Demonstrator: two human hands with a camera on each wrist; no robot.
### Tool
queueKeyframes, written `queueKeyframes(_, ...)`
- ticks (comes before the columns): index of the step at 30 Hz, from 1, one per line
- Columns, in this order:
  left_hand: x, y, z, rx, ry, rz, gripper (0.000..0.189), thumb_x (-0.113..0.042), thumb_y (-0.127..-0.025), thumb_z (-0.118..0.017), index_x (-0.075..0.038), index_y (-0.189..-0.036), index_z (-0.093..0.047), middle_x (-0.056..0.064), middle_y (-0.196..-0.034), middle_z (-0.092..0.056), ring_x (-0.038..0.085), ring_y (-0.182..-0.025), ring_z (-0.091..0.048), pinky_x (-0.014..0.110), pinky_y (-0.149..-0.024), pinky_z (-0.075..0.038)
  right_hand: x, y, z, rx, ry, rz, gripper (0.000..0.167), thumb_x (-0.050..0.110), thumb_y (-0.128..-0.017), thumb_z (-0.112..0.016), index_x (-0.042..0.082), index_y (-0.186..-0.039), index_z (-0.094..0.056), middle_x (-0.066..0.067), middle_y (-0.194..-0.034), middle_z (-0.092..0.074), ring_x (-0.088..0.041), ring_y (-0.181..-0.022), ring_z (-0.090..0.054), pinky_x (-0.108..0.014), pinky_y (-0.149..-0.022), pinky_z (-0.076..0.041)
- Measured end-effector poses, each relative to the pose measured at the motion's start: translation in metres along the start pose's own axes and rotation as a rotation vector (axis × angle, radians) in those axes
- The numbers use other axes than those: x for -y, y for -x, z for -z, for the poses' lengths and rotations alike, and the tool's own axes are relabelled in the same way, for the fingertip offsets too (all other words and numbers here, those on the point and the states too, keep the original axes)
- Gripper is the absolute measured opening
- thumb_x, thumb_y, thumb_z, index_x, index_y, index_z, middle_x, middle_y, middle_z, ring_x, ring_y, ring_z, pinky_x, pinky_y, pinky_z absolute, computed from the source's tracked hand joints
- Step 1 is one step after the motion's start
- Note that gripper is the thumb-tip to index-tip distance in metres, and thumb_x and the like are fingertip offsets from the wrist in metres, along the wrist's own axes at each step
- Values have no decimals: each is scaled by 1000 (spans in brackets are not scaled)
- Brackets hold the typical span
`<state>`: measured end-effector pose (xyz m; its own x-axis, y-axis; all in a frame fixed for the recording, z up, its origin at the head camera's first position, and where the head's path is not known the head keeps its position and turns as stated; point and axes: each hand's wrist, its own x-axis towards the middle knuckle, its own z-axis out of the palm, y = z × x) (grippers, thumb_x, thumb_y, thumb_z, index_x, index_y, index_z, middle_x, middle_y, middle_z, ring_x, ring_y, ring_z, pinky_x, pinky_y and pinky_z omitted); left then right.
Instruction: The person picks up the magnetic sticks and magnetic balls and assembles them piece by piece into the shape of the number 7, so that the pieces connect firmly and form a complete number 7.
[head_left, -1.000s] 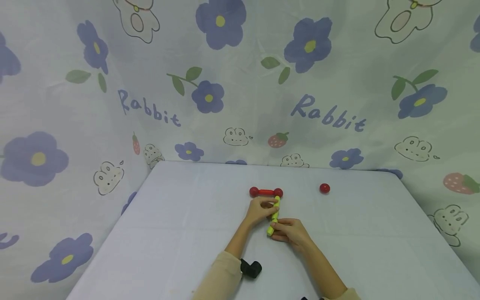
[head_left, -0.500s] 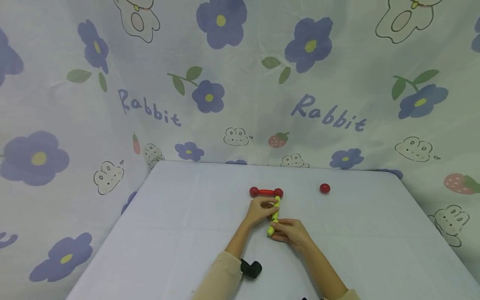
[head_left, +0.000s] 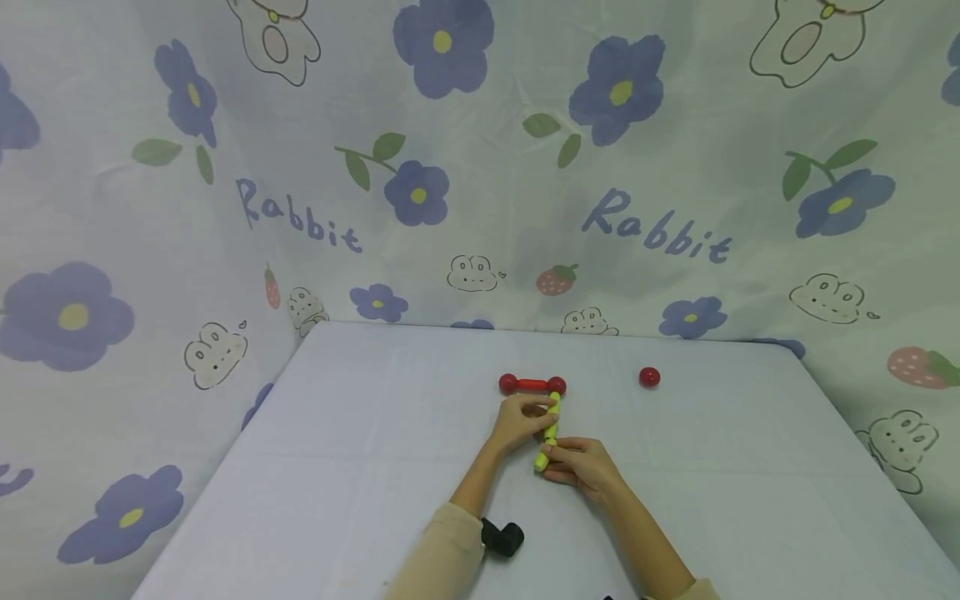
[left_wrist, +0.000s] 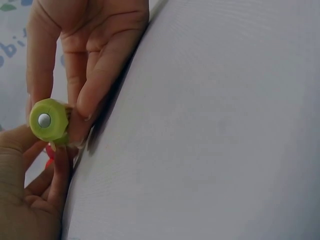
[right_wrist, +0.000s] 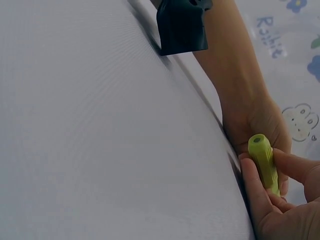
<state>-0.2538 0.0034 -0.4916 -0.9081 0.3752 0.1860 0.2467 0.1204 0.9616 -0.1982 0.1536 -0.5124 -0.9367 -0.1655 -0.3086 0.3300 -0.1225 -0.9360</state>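
Note:
My left hand (head_left: pixel 520 422) pinches a yellow-green toy stick (head_left: pixel 551 432) between thumb and fingers. At its near end, a second yellow-green stick (head_left: pixel 541 462) slants off slightly, and my right hand (head_left: pixel 588 467) pinches that one. In the left wrist view the second stick's end (left_wrist: pixel 49 120) faces the camera with a round silvery dot; the right wrist view shows its ridged side (right_wrist: pixel 265 162). The first stick's far end is right at a red ball (head_left: pixel 557 385). A red stick (head_left: pixel 532 385) joins that ball to another red ball (head_left: pixel 508 383) on its left.
A loose red ball (head_left: pixel 649 377) lies at the back right of the white-covered table (head_left: pixel 360 433). A black wrist camera (head_left: pixel 502 538) sits on the left forearm. Behind the table hangs a printed cloth (head_left: pixel 510 217) with flowers and rabbits.

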Motion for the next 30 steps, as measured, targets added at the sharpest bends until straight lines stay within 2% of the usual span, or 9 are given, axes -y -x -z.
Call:
queueKeyframes(9,0,0,1,23,-29,-14,29,-2,-83,-67,12,-108,-64,26,-88,-68,39,-68,-63,30,-55,-52,0,3,-1,-25,-17,1,48,9,-88,-65,-21,-120,-45,-10,-84,-68,-18,-75,-68,-32,-71,-56)
queueKeyframes(11,-1,0,1,16,-34,-15,29,-3,-82,-68,11,-108,-65,25,-88,-68,35,-67,-63,30,-55,-52,0,4,-1,-38,-20,1,48,9,-88,-65,-21,-120,-45,-10,-84,-68,-18,-75,-68,-32,-71,-56)
queueKeyframes(16,-2,1,1,-3,-29,-15,28,-3,-81,-68,11,-105,-66,24,-87,-68,18,-62,-60,23,-52,-49,0,6,-1,-64,-15,6,47,9,-87,-66,-20,-119,-46,-12,-85,-68,-20,-75,-68,-34,-71,-56)
queueKeyframes(20,1,-1,0,-2,-31,-10,28,-2,-81,-68,11,-106,-66,24,-89,-68,14,-62,-58,20,-51,-47,0,8,0,-90,-1,3,46,10,-87,-66,-19,-118,-47,-13,-85,-68,-21,-76,-69,-35,-71,-56)
queueKeyframes(27,30,-11,-4,-21,-47,-3,29,-7,-82,-70,6,-107,-67,21,-91,-69,9,-62,-57,19,-50,-46,0,10,1,-105,-14,-2,44,10,-88,-66,-17,-118,-47,-12,-85,-68,-21,-76,-69,-36,-72,-56)
queueKeyframes(30,33,-11,-4,-26,-46,-13,29,-10,-81,-71,3,-106,-68,18,-88,-70,7,-61,-58,20,-51,-47,0,11,2,-120,-8,13,44,10,-87,-66,-17,-117,-48,-12,-86,-67,-21,-76,-68,-35,-71,-56)
